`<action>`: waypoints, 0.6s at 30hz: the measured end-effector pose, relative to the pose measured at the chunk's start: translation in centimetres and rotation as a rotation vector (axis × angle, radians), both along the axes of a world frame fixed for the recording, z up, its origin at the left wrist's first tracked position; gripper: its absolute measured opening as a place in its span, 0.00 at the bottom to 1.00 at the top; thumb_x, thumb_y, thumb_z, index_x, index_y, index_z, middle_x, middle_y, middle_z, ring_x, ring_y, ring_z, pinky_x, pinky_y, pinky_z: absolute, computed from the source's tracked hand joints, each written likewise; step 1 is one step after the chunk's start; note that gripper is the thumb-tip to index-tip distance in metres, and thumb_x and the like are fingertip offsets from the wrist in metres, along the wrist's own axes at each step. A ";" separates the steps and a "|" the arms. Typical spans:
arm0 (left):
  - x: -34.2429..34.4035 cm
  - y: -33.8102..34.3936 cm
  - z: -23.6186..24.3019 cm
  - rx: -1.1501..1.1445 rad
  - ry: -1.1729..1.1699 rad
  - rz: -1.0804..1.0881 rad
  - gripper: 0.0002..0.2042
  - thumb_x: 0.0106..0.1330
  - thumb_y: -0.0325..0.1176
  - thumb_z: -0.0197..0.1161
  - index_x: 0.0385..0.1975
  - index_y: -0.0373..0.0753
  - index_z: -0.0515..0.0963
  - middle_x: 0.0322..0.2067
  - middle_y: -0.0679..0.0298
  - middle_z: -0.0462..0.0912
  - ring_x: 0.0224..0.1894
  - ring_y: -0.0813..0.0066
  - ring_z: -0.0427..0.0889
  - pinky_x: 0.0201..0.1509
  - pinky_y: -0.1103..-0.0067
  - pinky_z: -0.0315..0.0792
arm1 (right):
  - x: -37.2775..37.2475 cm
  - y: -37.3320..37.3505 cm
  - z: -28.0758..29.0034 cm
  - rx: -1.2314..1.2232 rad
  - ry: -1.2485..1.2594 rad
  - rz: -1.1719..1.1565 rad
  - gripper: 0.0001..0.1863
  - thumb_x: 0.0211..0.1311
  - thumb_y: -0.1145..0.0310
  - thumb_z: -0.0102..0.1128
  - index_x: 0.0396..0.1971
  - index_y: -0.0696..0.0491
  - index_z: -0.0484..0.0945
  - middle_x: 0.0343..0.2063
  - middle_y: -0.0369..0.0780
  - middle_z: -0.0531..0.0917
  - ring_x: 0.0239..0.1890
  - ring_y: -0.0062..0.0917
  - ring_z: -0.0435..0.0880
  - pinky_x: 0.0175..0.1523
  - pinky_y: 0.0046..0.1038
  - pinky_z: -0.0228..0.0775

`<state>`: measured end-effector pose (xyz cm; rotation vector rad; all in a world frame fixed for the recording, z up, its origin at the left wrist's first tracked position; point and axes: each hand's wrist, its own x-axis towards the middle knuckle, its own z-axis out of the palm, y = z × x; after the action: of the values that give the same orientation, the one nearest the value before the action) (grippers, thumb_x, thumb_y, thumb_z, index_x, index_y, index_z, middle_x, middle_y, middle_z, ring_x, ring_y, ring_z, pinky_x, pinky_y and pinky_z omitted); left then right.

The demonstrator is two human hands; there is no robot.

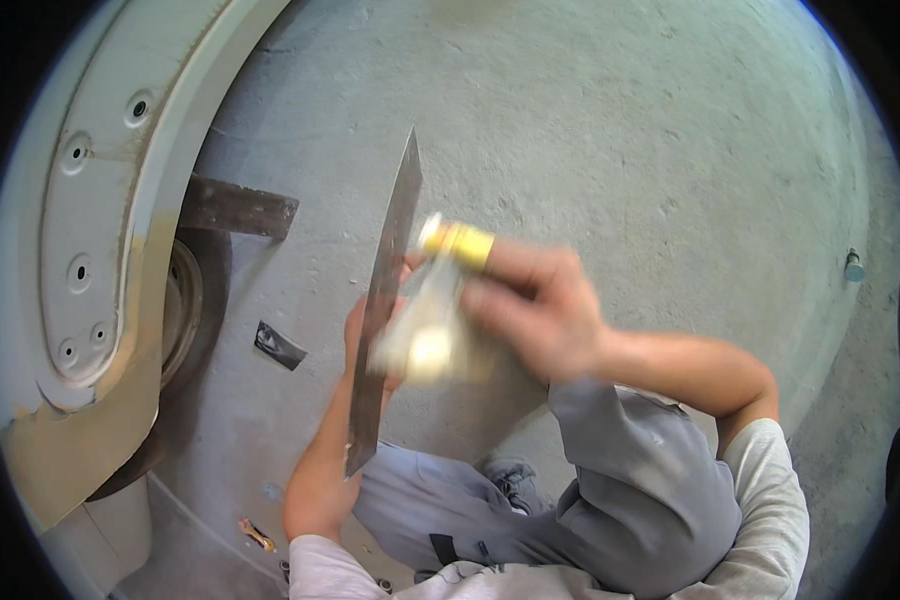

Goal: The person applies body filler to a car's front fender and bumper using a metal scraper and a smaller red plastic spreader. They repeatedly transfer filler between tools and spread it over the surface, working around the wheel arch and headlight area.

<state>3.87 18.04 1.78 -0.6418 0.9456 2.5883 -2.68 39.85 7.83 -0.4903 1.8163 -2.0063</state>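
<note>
My left hand [354, 335] is closed around a long, flat metal plate [382, 290], which stands nearly edge-on to me and hides most of the fingers. In front of the plate, my right hand [545, 310] pinches a pale spreader [410, 335], its shape smeared by motion. A light yellow lump of putty [430, 347] shows on the spreader. Around the tip of the right index finger sits a yellow band [460, 243]; whether it is wrapped on the finger or belongs to the tool, I cannot tell. Whether the spreader touches the plate is unclear.
A car body panel [100, 215] with several holes and a tan-coated lower edge [75, 465] curves down the left. Below its arch are a wheel [182, 310] and a dark flat bar [238, 208]. A dark scrap [280, 345] and a small wrapper [257, 534] lie on the concrete floor [620, 130].
</note>
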 end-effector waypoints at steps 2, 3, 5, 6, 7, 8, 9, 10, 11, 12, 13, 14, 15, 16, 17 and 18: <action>0.9 0.6 0.3 0.322 0.043 -0.009 0.34 0.77 0.49 0.53 0.72 0.27 0.58 0.12 0.71 0.66 0.11 0.80 0.64 0.33 0.82 0.65 | -4.0 1.4 -1.8 -0.053 -0.078 -0.145 0.19 0.71 0.70 0.60 0.57 0.64 0.80 0.40 0.38 0.87 0.40 0.20 0.85 0.44 0.24 0.78; 1.4 0.8 0.7 0.394 0.032 -0.069 0.38 0.78 0.54 0.50 0.73 0.25 0.53 0.11 0.70 0.65 0.10 0.78 0.63 0.34 0.80 0.65 | -6.0 1.3 -2.9 -0.144 -0.192 -0.243 0.21 0.73 0.69 0.59 0.60 0.66 0.77 0.43 0.40 0.86 0.43 0.20 0.85 0.48 0.25 0.79; 2.4 2.0 1.5 0.413 0.037 -0.134 0.40 0.78 0.53 0.49 0.74 0.22 0.49 0.11 0.69 0.66 0.11 0.78 0.63 0.35 0.79 0.67 | -9.8 1.7 -4.4 -0.142 -0.193 -0.355 0.23 0.75 0.69 0.60 0.62 0.66 0.74 0.49 0.42 0.84 0.50 0.21 0.82 0.55 0.26 0.76; 2.8 2.8 1.7 0.429 0.043 -0.168 0.40 0.78 0.53 0.50 0.74 0.22 0.49 0.11 0.69 0.65 0.11 0.78 0.63 0.35 0.79 0.66 | -11.0 1.7 -4.8 -0.209 -0.156 -0.409 0.22 0.74 0.69 0.60 0.61 0.66 0.75 0.47 0.41 0.84 0.47 0.20 0.83 0.53 0.26 0.77; 3.1 3.5 1.9 0.433 0.016 -0.194 0.41 0.78 0.53 0.50 0.74 0.22 0.48 0.10 0.69 0.65 0.11 0.78 0.63 0.35 0.80 0.66 | -11.7 1.5 -4.9 -0.275 -0.113 -0.454 0.21 0.74 0.68 0.61 0.60 0.65 0.76 0.45 0.40 0.85 0.45 0.19 0.83 0.51 0.25 0.77; 3.1 4.3 1.9 0.504 0.051 -0.236 0.37 0.77 0.48 0.52 0.75 0.26 0.50 0.12 0.71 0.67 0.12 0.80 0.66 0.34 0.78 0.67 | -11.7 1.1 -4.7 -0.226 -0.084 -0.483 0.20 0.73 0.68 0.62 0.57 0.65 0.78 0.42 0.39 0.86 0.42 0.19 0.83 0.48 0.25 0.77; 2.9 5.0 1.6 0.530 0.090 -0.222 0.37 0.77 0.48 0.51 0.75 0.27 0.51 0.12 0.70 0.68 0.12 0.80 0.66 0.34 0.78 0.67 | -11.0 0.4 -4.3 -0.178 -0.041 -0.502 0.18 0.72 0.68 0.62 0.55 0.65 0.80 0.38 0.38 0.86 0.38 0.18 0.82 0.45 0.24 0.77; 2.6 5.6 1.3 0.528 0.102 -0.205 0.36 0.77 0.47 0.51 0.75 0.28 0.51 0.12 0.70 0.68 0.12 0.80 0.66 0.34 0.78 0.67 | -10.2 -0.2 -3.5 -0.180 0.057 -0.508 0.17 0.70 0.69 0.63 0.53 0.64 0.82 0.35 0.37 0.87 0.35 0.17 0.82 0.42 0.23 0.78; 2.4 6.1 0.9 0.543 0.160 -0.182 0.36 0.77 0.47 0.50 0.75 0.28 0.51 0.12 0.70 0.68 0.12 0.80 0.66 0.35 0.77 0.67 | -9.1 -0.7 -2.6 -0.080 0.095 -0.493 0.19 0.69 0.69 0.64 0.54 0.65 0.81 0.35 0.35 0.87 0.34 0.16 0.82 0.40 0.22 0.77; 1.8 6.2 0.4 0.424 0.092 -0.152 0.33 0.77 0.48 0.50 0.75 0.33 0.55 0.13 0.70 0.68 0.13 0.80 0.67 0.34 0.78 0.67 | -7.3 -1.7 -1.8 -0.072 0.043 -0.422 0.19 0.68 0.70 0.64 0.54 0.65 0.81 0.33 0.36 0.87 0.33 0.17 0.82 0.39 0.22 0.76; 0.8 6.9 -0.7 0.465 0.074 -0.025 0.32 0.78 0.47 0.51 0.75 0.34 0.57 0.14 0.70 0.69 0.15 0.81 0.69 0.34 0.78 0.67 | -5.2 -2.8 -0.9 -0.115 0.041 -0.363 0.19 0.66 0.71 0.65 0.53 0.65 0.81 0.31 0.37 0.86 0.31 0.19 0.82 0.38 0.23 0.75; 0.3 7.0 -1.4 0.379 -0.030 0.117 0.29 0.78 0.46 0.51 0.73 0.36 0.60 0.16 0.70 0.70 0.18 0.81 0.70 0.34 0.78 0.68 | -2.9 -3.7 0.0 -0.040 0.154 -0.273 0.18 0.64 0.73 0.65 0.52 0.64 0.82 0.29 0.38 0.85 0.30 0.21 0.81 0.37 0.24 0.74; -0.4 7.4 -2.1 0.171 -0.027 0.220 0.27 0.79 0.45 0.52 0.71 0.37 0.62 0.18 0.70 0.71 0.20 0.81 0.72 0.35 0.79 0.69 | -1.1 -4.8 0.8 0.007 0.295 -0.179 0.18 0.62 0.75 0.66 0.51 0.64 0.82 0.27 0.40 0.83 0.28 0.23 0.81 0.36 0.25 0.73; -0.8 5.8 -2.6 0.108 0.060 0.224 0.22 0.80 0.42 0.52 0.66 0.37 0.67 0.22 0.69 0.73 0.24 0.79 0.74 0.36 0.78 0.71 | 0.2 -5.5 1.3 -0.094 0.333 -0.105 0.17 0.60 0.77 0.66 0.50 0.64 0.83 0.26 0.41 0.82 0.27 0.25 0.80 0.35 0.26 0.72; -1.2 4.1 -3.1 0.179 0.072 0.257 0.18 0.80 0.40 0.51 0.61 0.36 0.72 0.26 0.68 0.76 0.28 0.77 0.76 0.38 0.78 0.74 | 1.1 -5.8 1.7 -0.192 0.386 -0.014 0.18 0.58 0.79 0.67 0.49 0.63 0.83 0.25 0.43 0.81 0.26 0.26 0.79 0.34 0.26 0.71; -2.0 2.4 -3.7 0.030 -0.076 0.249 0.18 0.79 0.43 0.53 0.57 0.34 0.73 0.27 0.69 0.74 0.29 0.79 0.74 0.41 0.77 0.73 | 1.6 -6.0 1.8 -0.225 0.342 0.005 0.18 0.56 0.81 0.67 0.49 0.64 0.83 0.26 0.43 0.82 0.26 0.26 0.80 0.34 0.26 0.72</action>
<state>1.90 20.40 -1.96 -0.8947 0.8489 2.7629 -1.10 33.88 9.64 -0.9548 1.7735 -2.2450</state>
